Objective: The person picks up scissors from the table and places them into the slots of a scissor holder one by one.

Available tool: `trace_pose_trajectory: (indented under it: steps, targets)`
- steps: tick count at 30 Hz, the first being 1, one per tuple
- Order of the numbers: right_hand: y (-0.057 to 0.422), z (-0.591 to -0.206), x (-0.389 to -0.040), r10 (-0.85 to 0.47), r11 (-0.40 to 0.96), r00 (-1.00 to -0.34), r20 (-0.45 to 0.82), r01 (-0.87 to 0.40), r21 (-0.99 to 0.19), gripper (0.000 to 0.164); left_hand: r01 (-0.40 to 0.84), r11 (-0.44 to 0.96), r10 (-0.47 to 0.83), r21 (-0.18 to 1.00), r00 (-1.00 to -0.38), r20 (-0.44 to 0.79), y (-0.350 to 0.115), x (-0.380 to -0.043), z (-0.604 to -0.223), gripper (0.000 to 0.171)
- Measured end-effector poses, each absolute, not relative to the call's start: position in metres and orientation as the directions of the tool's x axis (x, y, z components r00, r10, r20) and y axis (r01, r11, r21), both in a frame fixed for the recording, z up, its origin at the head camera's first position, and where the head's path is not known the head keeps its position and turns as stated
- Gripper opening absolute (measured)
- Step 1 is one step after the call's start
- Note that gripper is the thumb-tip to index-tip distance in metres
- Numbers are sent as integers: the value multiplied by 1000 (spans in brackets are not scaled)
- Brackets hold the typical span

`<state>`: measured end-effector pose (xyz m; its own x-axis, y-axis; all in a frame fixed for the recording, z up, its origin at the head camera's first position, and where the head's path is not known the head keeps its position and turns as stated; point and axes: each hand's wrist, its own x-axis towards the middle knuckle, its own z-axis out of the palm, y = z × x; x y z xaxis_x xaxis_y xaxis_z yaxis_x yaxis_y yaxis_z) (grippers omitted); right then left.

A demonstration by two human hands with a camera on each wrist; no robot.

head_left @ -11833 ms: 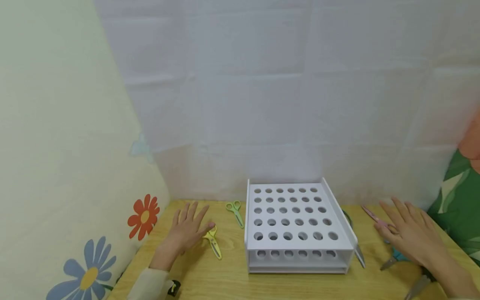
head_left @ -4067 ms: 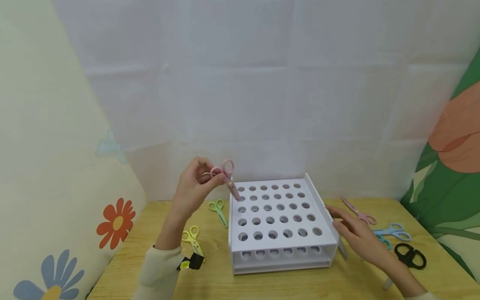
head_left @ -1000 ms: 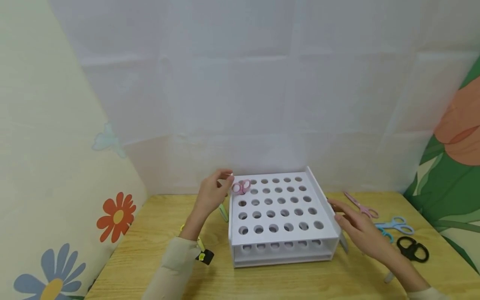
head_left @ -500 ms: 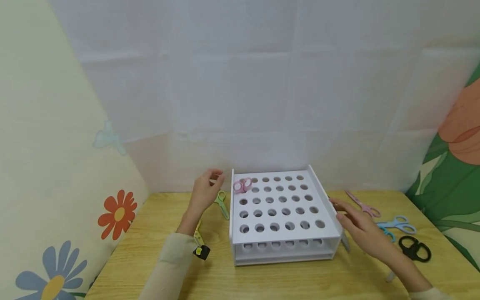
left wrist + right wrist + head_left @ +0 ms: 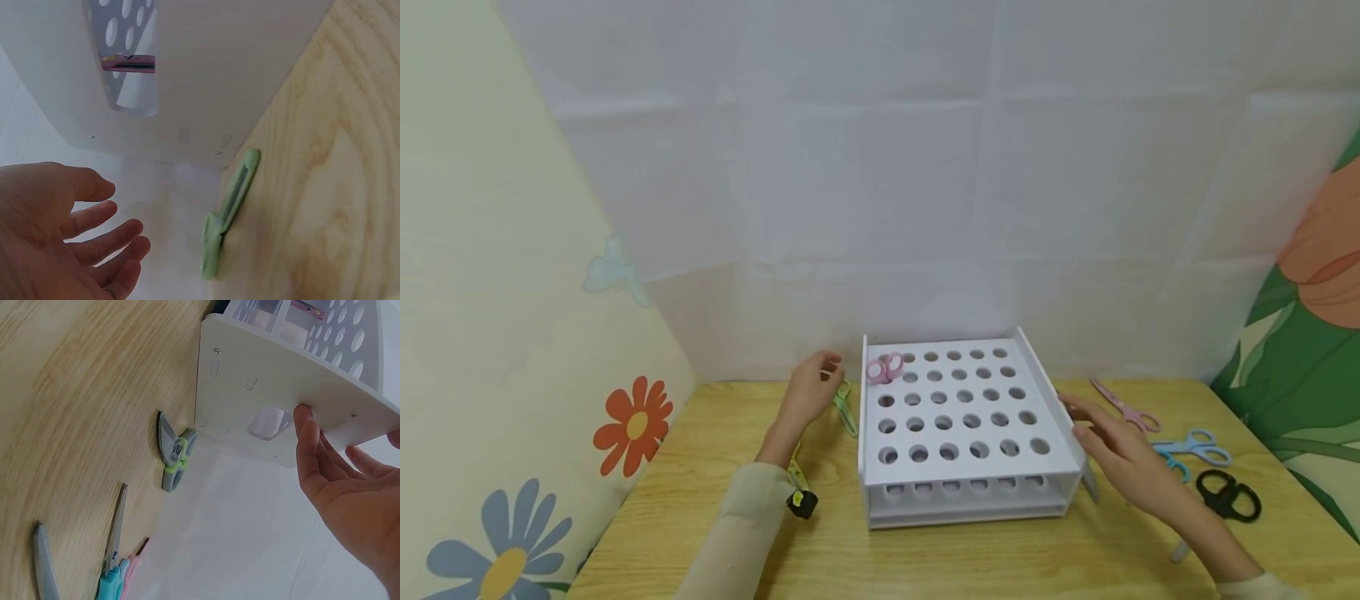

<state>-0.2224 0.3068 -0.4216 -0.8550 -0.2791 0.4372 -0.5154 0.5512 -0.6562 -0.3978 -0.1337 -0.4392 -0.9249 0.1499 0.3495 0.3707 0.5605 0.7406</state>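
Pink scissors stand in a hole near the back left of the white perforated rack, handles up; their blades show through its side cut-out. My left hand hovers left of the rack above green scissors, holding nothing, fingers loosely bent. In the left wrist view it is apart from both. Yellow scissors lie partly behind my left wrist. My right hand touches the rack's right side panel with its fingertips, near the cut-out.
Right of the rack lie pink scissors, light blue scissors, teal scissors and black scissors. Grey-green shears lie close beside the rack's right wall. A white cloth hangs behind the wooden table.
Earlier my left hand held the pink scissors above the rack; now they stand in its hole. The hand has moved left and down toward the green scissors. My right hand stays at the rack.
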Motion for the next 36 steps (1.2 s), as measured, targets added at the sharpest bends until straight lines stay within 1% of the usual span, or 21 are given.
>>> trace_pose_trajectory:
  steps: [6,8,11,15,17,21,27,32,36]
  targets:
    - [309,-423,-224,-286,551,-853,436,-519,-653,44,435,590,203,681,-895,397,-136,-402,-453,36]
    - [309,-423,-224,-288,552,-853,436,-520,-653,44,439,603,205,667,-892,402,-138,-403,-456,38]
    - [310,-424,-225,-288,553,-854,433,-517,-653,44,415,649,198,638,-901,385,-139,-404,-459,44]
    - [310,-424,-225,-288,553,-855,431,-516,-654,44,371,736,179,566,-913,366,-139,-405,-461,49]
    - [309,-424,-225,-287,551,-856,431,-515,-657,44,356,767,173,534,-916,363,-138,-406,-462,50]
    - [310,-424,-225,-285,551,-858,428,-512,-659,44,343,789,173,510,-920,351,-139,-408,-464,48]
    - [310,-425,-225,-287,545,-857,428,-514,-662,44,332,809,202,485,-932,302,-142,-410,-467,47]
    - [310,-425,-225,-287,543,-860,422,-509,-668,44,322,825,242,465,-944,224,-145,-409,-469,49]
    - [310,-425,-225,-288,544,-858,425,-512,-665,44,330,825,266,459,-943,199,-148,-409,-471,50]
